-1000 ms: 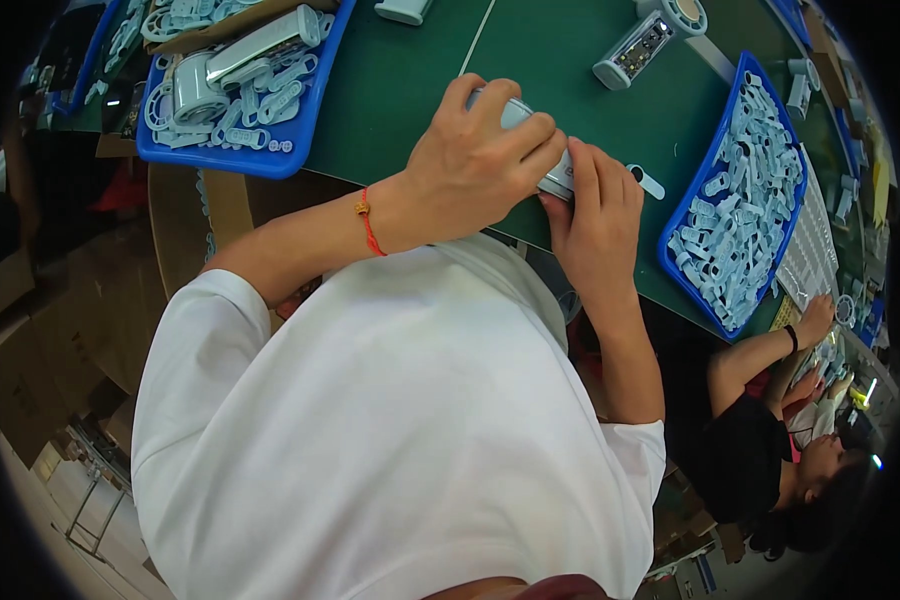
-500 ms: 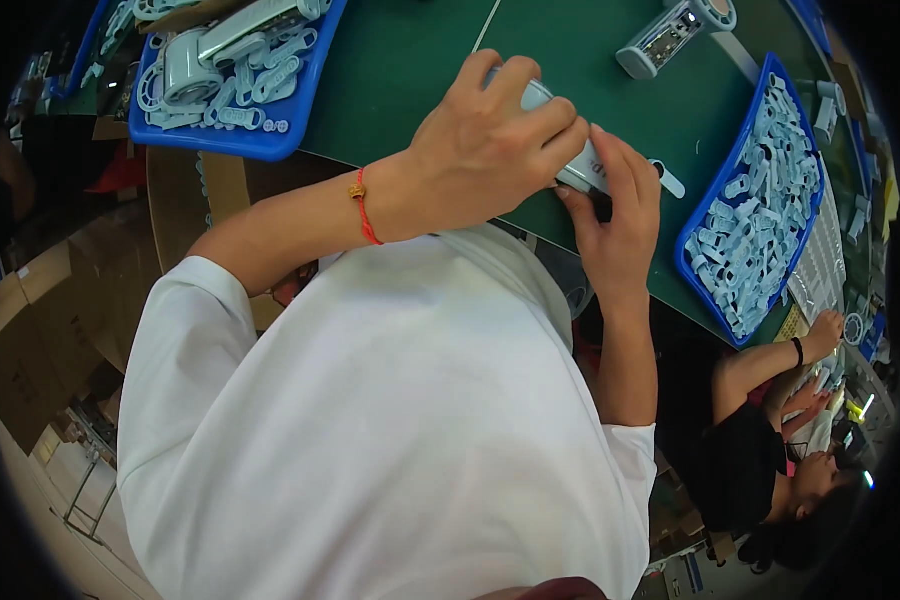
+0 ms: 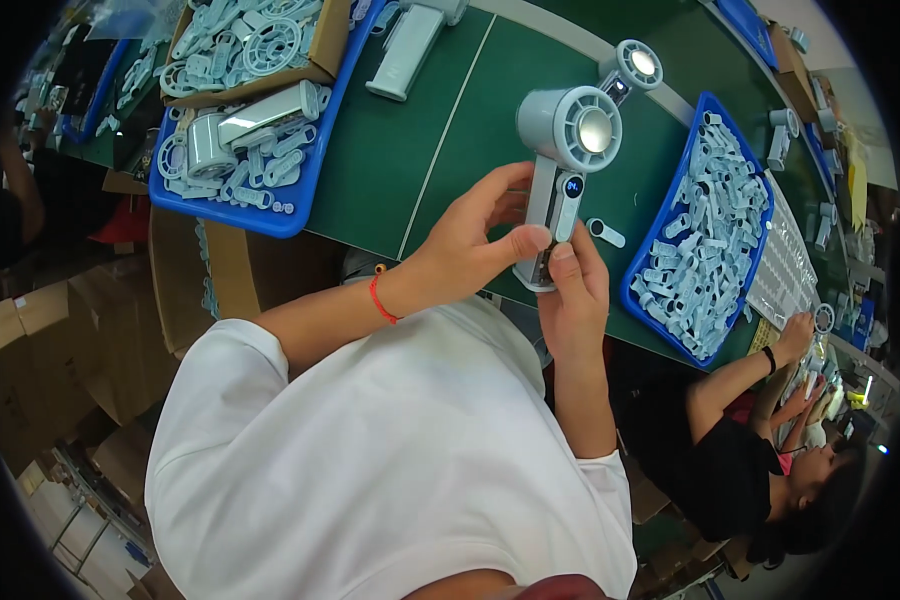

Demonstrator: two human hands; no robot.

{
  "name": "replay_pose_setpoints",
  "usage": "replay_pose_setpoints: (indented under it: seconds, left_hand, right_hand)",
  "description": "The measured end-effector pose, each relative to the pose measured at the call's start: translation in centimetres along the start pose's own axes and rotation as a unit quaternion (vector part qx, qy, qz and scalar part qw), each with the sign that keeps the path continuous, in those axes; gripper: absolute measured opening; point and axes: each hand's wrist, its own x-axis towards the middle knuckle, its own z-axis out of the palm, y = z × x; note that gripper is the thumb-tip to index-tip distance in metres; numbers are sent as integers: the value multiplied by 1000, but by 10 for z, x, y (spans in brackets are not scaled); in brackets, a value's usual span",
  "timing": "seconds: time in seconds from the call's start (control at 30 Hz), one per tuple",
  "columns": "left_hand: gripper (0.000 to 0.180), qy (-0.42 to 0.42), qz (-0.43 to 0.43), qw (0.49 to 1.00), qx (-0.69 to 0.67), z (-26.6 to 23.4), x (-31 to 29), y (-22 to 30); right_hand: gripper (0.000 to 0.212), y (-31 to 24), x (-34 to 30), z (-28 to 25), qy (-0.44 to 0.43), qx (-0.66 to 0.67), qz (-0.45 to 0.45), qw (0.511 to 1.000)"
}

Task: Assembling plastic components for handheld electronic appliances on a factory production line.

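Note:
A pale blue handheld fan (image 3: 568, 130) stands nearly upright between my hands, its round ribbed head at the far end. On its handle are a small dark round display and a light oblong panel; the lower front shows dark inner parts. My left hand (image 3: 470, 238) grips the handle from the left, thumb on the front near the panel's lower end. My right hand (image 3: 580, 295) holds the lower handle, its thumb beside the left thumb. Just right of the handle, a loose oblong panel piece (image 3: 608, 234) lies on the green table (image 3: 385, 190).
A blue tray (image 3: 660, 338) full of small panel pieces stands right. Behind the held fan lies another fan (image 3: 632, 66). At left, a blue tray (image 3: 232, 222) carries fan parts and a cardboard box (image 3: 332, 35). A pale handle (image 3: 410, 55) lies nearby. A person (image 3: 715, 450) works at right.
The fan has turned from a tilted position under my left hand to nearly upright, its head and front showing. My left hand has shifted down to the handle. The view has shifted too.

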Motion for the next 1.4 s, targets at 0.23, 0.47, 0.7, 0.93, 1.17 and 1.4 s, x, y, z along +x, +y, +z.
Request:
replay_pose_setpoints:
  seconds: [0.23, 0.47, 0.7, 0.93, 1.17, 1.4]
  left_hand:
    - [64, -15, -85, 996, -18, 9, 20, 8]
    - [59, 18, -23, 991, 132, 16, 70, 29]
    - [45, 12, 62, 760, 646, 49, 272, 66]
    - [39, 19, -58, 728, 683, 48, 395, 1]
    - [58, 62, 58, 709, 700, 36, 386, 25]
    - [94, 306, -153, 791, 508, -10, 372, 2]
  right_hand:
    - [43, 2, 6, -4, 23, 24, -29, 999]
    - [17, -66, 2, -40, 196, -486, -173, 834]
    - [42, -61, 19, -113, 124, -750, -152, 631]
    - [19, -56, 27, -110, 154, -759, -144, 616]
    - [11, -65, 32, -119, 126, -742, -185, 632]
    - [10, -65, 36, -125, 202, -723, -191, 632]
